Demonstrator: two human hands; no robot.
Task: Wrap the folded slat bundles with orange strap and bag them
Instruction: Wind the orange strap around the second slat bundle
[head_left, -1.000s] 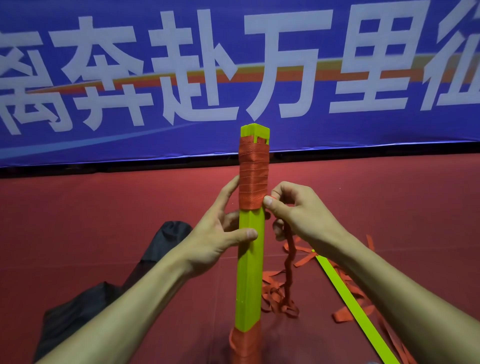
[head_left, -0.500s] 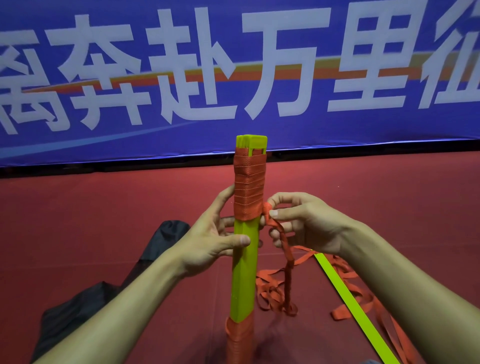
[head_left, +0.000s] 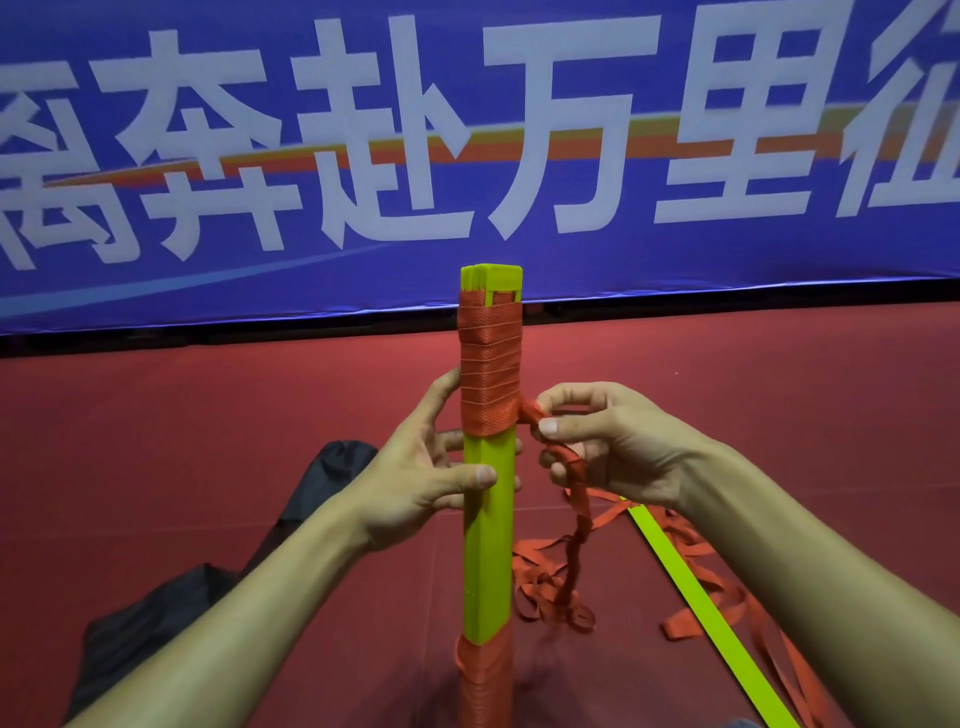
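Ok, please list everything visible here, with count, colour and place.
slat bundle: 1, yellow-green, upright at centre
strap: count unclear, orange, wound round bundle's top and bottom, rest loose on floor at right
loose slat: 1, yellow-green, flat on floor at right
bag: 1, black, floor at left
banner: 1, blue with white characters, behind
floor: red, underneath
left hand: grips bundle below upper winding
right hand: pinches strap beside bundle

Slat bundle (head_left: 488, 525): upright, centre, between left hand (head_left: 415, 483) and right hand (head_left: 618, 447).
Strap (head_left: 579, 501): right of bundle, trailing onto floor (head_left: 779, 410).
Bag (head_left: 171, 618): floor, left.
Banner (head_left: 727, 260): behind.
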